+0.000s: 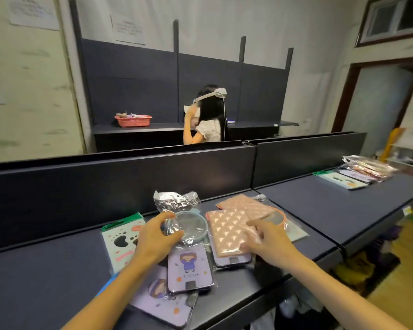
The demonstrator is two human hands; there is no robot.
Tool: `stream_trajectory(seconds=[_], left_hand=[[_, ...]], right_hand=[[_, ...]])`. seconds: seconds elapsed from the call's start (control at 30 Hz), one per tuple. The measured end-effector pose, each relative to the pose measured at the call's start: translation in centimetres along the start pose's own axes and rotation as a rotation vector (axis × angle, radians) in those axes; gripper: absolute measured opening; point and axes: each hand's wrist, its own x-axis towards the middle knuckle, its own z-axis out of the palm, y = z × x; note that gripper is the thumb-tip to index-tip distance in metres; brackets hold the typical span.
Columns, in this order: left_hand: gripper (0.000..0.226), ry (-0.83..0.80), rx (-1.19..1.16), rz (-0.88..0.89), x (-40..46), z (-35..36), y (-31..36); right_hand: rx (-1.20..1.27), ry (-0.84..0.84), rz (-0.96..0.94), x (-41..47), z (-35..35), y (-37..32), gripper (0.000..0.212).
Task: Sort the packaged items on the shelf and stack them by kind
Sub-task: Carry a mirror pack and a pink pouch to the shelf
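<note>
On the dark shelf (57,277) lies a heap of packaged items. My left hand (156,236) grips a round blue-rimmed mirror (191,225) in a clear bag, thumb and fingers on its left rim. My right hand (270,241) rests with spread fingers on a pink quilted pouch (227,232); a second pink pouch (243,203) and an orange-rimmed mirror (275,217) lie behind it. Two purple cartoon phone cases (188,267) (160,303) lie near the front edge. A mint green packet (119,241) sits to the left.
Further right on the shelf lies a row of sorted packets (358,175). A dark back panel (119,184) rises behind the heap. Beyond it a person (208,122) stands at another shelf with a red basket (133,120). The shelf's front edge (260,296) drops off at lower right.
</note>
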Motion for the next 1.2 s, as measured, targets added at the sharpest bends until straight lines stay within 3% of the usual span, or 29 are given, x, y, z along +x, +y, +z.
stream_trajectory(seconds=[0.4, 0.6, 0.87, 1.2], left_hand=[[0.055, -0.144, -0.22, -0.075, -1.7, -2.1, 0.8], [0.057, -0.155, -0.228, -0.011, -2.1, -3.6, 1.2], [0.058, -0.174, -0.32, 0.042, -2.1, -3.7, 2.6], [0.056, -0.161, -0.359, 0.068, -4.0, 0.7, 7.6]], right_hand=[[0.309, -0.047, 0.149, -1.3, 0.6, -0.4, 0.067], [0.513, 0.053, 0.187, -3.6, 1.4, -1.9, 0.068], [0.619, 0.147, 0.213, -6.0, 0.0, -2.5, 0.064], [0.629, 0.213, 0.183, -7.1, -5.9, 3.4, 0.068]])
